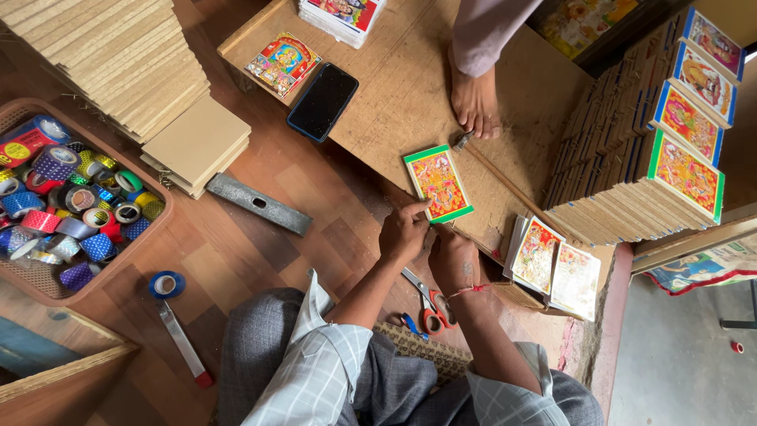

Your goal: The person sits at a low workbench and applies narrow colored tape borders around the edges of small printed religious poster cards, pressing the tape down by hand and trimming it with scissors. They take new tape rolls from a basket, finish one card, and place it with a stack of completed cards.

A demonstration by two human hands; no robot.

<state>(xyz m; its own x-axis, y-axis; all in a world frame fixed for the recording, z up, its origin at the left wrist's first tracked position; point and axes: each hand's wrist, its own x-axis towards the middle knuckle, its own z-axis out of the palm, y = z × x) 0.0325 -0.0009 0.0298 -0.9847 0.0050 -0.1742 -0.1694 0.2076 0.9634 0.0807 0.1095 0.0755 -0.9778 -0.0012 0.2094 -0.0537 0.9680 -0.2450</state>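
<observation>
A: What is the left hand (404,231) doing?

B: Its fingers are curled in, and one finger sticks out and touches the near edge of the small picture card (438,183). It is not gripping it, I think, but the view is poor there.

A: And the right hand (453,260)?

B: It sits just right of the left hand, closed into a loose fist. I cannot tell if it holds something. A red thread is tied on its wrist.

A: Where is the card?

B: Flat on the brown tabletop (394,102), just past the hands. It has a green rim. Its long side runs from near to far, tipped a bit to the left.

A: What else is close?

B: Red scissors (430,312) lie near the person's lap. A black phone (322,101) lies farther off, to the left. A bare foot (475,99) of another person stands on the tabletop, far of the card.
</observation>
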